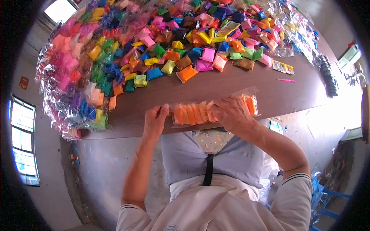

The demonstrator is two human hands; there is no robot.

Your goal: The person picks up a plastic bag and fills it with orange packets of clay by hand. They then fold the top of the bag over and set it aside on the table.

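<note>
A long clear plastic bag (197, 114) lies near the front edge of the table, with a row of several small orange packets inside. My left hand (156, 118) is closed at the bag's left end, its fingers pinched together on the plastic edge. Over the right half of the bag is my right hand (232, 114), palm down, fingers curled onto the packets. It covers part of the row, and its fingertips are partly hidden. More orange packets (251, 104) show beyond it at the bag's right end.
A large heap of colourful small packets (185, 46) covers the back of the brown table (142, 96). Bulging clear bags of packets (69, 84) stand at left. A printed sachet (283, 67), a pink stick (285, 81) and a dark coiled object (327, 75) lie at right.
</note>
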